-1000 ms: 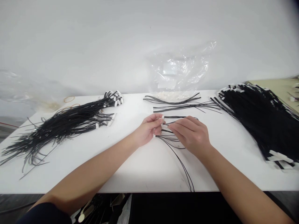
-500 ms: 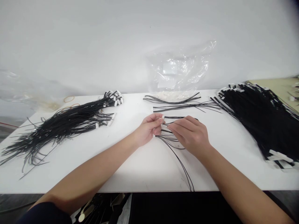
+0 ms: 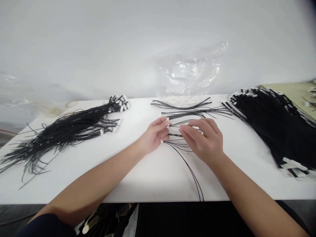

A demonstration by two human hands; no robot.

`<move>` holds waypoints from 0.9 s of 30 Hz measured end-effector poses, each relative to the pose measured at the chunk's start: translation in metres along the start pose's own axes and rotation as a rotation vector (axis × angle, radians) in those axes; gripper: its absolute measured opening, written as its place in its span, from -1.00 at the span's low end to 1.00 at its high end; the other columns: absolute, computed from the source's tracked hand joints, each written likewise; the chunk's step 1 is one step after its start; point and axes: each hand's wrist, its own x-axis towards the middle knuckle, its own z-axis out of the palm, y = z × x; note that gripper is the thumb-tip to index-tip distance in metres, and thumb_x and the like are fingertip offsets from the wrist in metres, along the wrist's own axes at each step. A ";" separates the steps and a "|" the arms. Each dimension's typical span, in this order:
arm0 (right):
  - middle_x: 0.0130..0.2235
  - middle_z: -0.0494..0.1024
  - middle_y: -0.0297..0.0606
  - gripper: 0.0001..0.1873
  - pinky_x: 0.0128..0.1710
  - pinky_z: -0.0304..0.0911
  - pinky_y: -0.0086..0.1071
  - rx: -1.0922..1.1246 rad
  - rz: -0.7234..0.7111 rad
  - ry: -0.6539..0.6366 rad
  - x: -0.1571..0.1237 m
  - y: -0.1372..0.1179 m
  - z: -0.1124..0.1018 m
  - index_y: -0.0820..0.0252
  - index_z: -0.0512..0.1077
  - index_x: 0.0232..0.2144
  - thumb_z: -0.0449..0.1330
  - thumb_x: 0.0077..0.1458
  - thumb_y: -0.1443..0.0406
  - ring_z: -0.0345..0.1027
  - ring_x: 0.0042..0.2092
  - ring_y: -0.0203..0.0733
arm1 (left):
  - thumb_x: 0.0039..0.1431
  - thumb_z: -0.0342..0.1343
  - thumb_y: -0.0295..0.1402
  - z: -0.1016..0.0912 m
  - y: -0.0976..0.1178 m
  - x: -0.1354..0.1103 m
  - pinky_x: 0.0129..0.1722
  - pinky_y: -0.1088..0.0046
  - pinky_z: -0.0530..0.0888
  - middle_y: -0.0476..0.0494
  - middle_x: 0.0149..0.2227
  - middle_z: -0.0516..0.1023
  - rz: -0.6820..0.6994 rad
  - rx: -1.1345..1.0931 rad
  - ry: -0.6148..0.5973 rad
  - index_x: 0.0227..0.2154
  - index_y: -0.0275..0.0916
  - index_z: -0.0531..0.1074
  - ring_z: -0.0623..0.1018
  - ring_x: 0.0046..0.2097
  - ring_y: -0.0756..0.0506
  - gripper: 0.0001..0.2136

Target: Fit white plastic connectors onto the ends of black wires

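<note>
Head view: left hand (image 3: pixel 155 134) pinches a white connector (image 3: pixel 168 121) over the middle of the desk (image 3: pixel 148 177); right hand (image 3: pixel 206 141) half-curled beside black wires (image 3: pixel 184 115), can't tell if gripping one. Connector looks light, stiff, maybe slippery; wires thin, springy. Best held by connector edges.

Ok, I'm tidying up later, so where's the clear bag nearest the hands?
In the head view, the bag is at the back of the table, just right of centre, before the wall and directly behind a loose wire bundle.
</note>
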 end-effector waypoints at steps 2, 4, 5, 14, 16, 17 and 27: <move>-0.34 0.43 -0.31 -0.69 -0.28 0.14 -0.40 -0.039 -0.012 0.089 0.001 0.000 -0.002 0.07 0.40 -0.34 0.30 -0.18 0.46 0.19 -0.26 -0.28 | -0.02 0.19 -0.46 -0.001 0.001 0.001 -0.67 0.64 0.16 0.07 -0.40 0.34 0.018 -0.061 0.024 -0.36 -0.29 0.32 0.16 -0.62 0.19 -0.83; -0.33 0.43 -0.31 -0.66 -0.28 0.11 -0.37 -0.041 -0.042 0.130 0.001 0.000 -0.003 0.05 0.40 -0.34 0.32 -0.22 0.46 0.18 -0.27 -0.27 | -0.03 0.19 -0.48 -0.002 0.001 0.002 -0.68 0.65 0.15 0.08 -0.44 0.31 0.038 -0.113 0.046 -0.38 -0.29 0.32 0.15 -0.62 0.18 -0.84; -0.35 0.42 -0.33 -0.67 -0.29 0.09 -0.37 -0.025 -0.060 0.115 0.001 0.000 -0.003 0.06 0.40 -0.35 0.31 -0.21 0.46 0.17 -0.30 -0.30 | -0.03 0.19 -0.48 -0.002 0.001 0.003 -0.69 0.66 0.15 0.08 -0.46 0.29 0.047 -0.133 0.055 -0.39 -0.30 0.31 0.14 -0.62 0.18 -0.84; -0.40 0.43 -0.43 -0.83 -0.17 -0.06 -0.29 0.192 -0.149 -0.398 -0.010 -0.002 -0.001 0.13 0.39 -0.46 0.10 -0.01 0.49 0.18 -0.35 -0.39 | -0.01 0.18 -0.46 -0.004 0.004 0.004 -0.70 0.67 0.15 0.05 -0.49 0.28 0.073 -0.170 0.093 -0.43 -0.31 0.31 0.13 -0.62 0.18 -0.87; -0.39 0.43 -0.43 -0.83 -0.14 -0.08 -0.27 0.219 -0.133 -0.440 -0.011 -0.002 0.000 0.13 0.39 -0.45 0.09 0.01 0.48 0.20 -0.32 -0.37 | -0.01 0.18 -0.45 -0.005 0.004 0.005 -0.70 0.68 0.15 0.04 -0.47 0.29 0.069 -0.169 0.086 -0.43 -0.31 0.31 0.13 -0.62 0.18 -0.87; -0.38 0.43 -0.42 -0.84 -0.13 -0.09 -0.26 0.232 -0.123 -0.451 -0.012 -0.002 0.000 0.13 0.39 -0.44 0.10 0.02 0.47 0.21 -0.31 -0.37 | -0.01 0.17 -0.46 -0.005 0.004 0.005 -0.70 0.68 0.15 0.04 -0.47 0.29 0.068 -0.166 0.084 -0.43 -0.31 0.31 0.13 -0.62 0.18 -0.87; -0.34 0.45 -0.40 -0.91 -0.14 -0.12 -0.29 0.302 -0.095 -0.459 -0.008 -0.004 -0.001 0.11 0.39 -0.38 0.10 0.09 0.38 0.20 -0.30 -0.37 | 0.00 0.17 -0.45 -0.003 0.003 0.003 -0.69 0.66 0.14 0.06 -0.50 0.25 0.056 -0.157 0.067 -0.43 -0.31 0.29 0.11 -0.62 0.17 -0.87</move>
